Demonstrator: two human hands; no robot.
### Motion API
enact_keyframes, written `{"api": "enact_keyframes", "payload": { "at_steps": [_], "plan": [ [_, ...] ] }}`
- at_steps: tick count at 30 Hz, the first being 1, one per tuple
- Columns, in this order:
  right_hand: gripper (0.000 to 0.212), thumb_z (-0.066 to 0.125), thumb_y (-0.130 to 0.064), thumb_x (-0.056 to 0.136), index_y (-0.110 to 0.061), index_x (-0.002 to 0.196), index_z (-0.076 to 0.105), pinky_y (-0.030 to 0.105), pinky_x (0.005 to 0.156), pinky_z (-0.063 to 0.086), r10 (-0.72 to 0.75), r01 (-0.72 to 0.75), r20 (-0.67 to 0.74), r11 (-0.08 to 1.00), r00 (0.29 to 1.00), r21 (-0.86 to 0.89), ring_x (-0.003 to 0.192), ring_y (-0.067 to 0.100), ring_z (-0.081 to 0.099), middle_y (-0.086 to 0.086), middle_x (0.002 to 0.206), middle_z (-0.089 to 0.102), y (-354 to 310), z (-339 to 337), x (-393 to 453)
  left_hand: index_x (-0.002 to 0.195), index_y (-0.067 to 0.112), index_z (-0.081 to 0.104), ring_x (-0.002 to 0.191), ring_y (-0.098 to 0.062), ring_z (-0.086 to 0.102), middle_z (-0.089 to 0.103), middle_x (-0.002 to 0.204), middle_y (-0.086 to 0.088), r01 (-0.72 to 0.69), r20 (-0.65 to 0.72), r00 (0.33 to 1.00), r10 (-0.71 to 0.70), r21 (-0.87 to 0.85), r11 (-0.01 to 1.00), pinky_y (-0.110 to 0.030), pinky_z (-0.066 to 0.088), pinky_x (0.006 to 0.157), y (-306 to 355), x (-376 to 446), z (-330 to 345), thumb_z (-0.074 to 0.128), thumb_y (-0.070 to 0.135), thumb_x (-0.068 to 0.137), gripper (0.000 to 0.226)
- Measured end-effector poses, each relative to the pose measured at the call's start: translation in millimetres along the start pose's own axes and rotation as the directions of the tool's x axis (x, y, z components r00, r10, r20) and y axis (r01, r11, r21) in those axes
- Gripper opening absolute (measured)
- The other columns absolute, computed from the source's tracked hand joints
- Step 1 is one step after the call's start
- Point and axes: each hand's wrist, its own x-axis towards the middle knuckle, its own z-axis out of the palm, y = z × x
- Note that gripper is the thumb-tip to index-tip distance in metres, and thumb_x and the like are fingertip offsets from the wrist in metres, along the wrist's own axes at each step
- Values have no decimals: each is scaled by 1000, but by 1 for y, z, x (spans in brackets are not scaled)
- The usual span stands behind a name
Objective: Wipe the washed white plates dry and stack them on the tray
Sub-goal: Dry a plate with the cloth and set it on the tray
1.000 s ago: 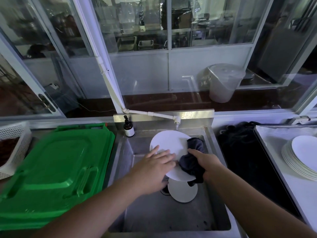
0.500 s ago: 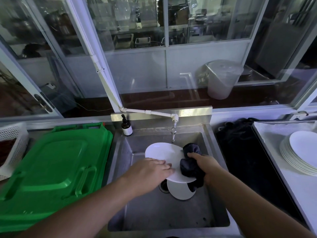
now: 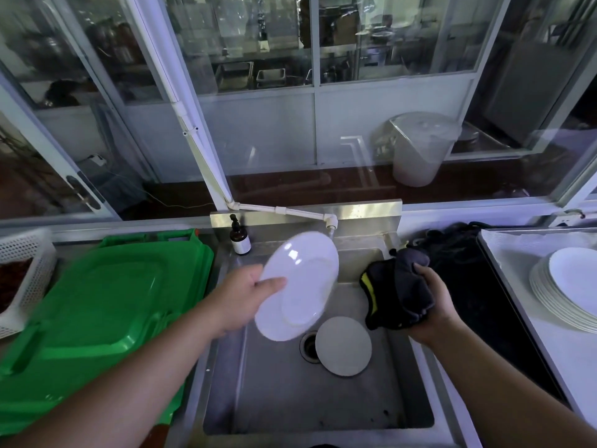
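At frame centre a white plate is gripped at its rim by the left hand, tilted above the sink; a dark cloth is clutched in the right hand, apart from it. The cloth should be pressed flat against the face while the rim is turned. Half a second earlier, cloth and plate touched.

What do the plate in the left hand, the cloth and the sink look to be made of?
Plate: glossy white, likely glazed ceramic or melamine; bright highlights on its face. Cloth: dark soft fabric with a yellow edge, probably microfibre; it bunches in folds in the right hand. Sink: brushed stainless steel by its dull grey sheen.
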Motion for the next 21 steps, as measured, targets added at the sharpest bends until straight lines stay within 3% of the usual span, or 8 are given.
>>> {"api": "enact_keyframes", "payload": {
  "at_steps": [2,3,6,8,13,15,18,21],
  "plan": [
    [42,56,-48,95,-12,99,76,40,86,54,-6,6,14,1000,1000,30,85,30,73,12,93,74,-1,3,0,110,7,74,97,-33,75,79,101,-12,31,-30,999,-41,-285,958,-47,61,81,10,2,-3,68,32,98,29],
    [45,55,-49,94,-10,97,79,40,92,51,-4,3,40,1000,999,16,86,30,75,13,94,77,-2,7,-2,111,5,73,96,-31,75,79,102,-13,44,-38,997,-65,-394,918,-42,62,80,16,2,-5,65,21,99,21],
    [46,56,-45,84,-8,77,82,37,86,49,37,-36,150,999,988,-13,70,26,76,12,80,76,-7,26,-13,114,4,73,101,-37,73,76,109,-22,71,-35,993,-116,-609,790,-48,58,90,26,1,-9,69,20,89,30],
    [48,53,-42,93,-7,79,82,35,78,56,6,-2,192,1000,981,-22,69,26,75,12,81,75,-8,39,-16,117,4,72,102,-39,72,75,112,-23,81,-18,992,-125,-668,740,-51,57,93,30,1,-7,70,22,83,38],
    [43,58,-42,101,-6,116,76,38,74,56,27,24,229,976,973,-215,85,30,76,18,104,76,-7,70,-21,119,3,73,108,-40,72,74,116,-23,104,18,991,-130,-709,698,-50,59,93,29,0,2,69,22,85,39],
    [38,62,-38,99,-5,109,79,39,71,61,28,50,261,957,965,-286,88,31,77,20,105,77,-6,76,-22,123,3,71,112,-42,70,73,120,-24,106,16,990,-138,-730,675,-52,56,97,27,0,4,68,22,87,42],
    [33,64,-34,100,-4,105,78,41,81,62,48,43,294,954,954,-297,87,30,77,19,101,77,-5,81,-24,127,3,69,112,-39,70,72,121,-24,96,9,990,-137,-758,645,-53,57,96,27,-3,10,66,21,87,43],
    [31,60,-31,104,-6,99,78,35,59,62,37,22,240,971,970,-237,77,30,78,18,94,78,1,85,-25,122,6,71,108,-36,71,73,121,-23,71,-24,988,-151,-798,598,-54,54,99,28,-5,17,66,20,86,39]
  ]
}}
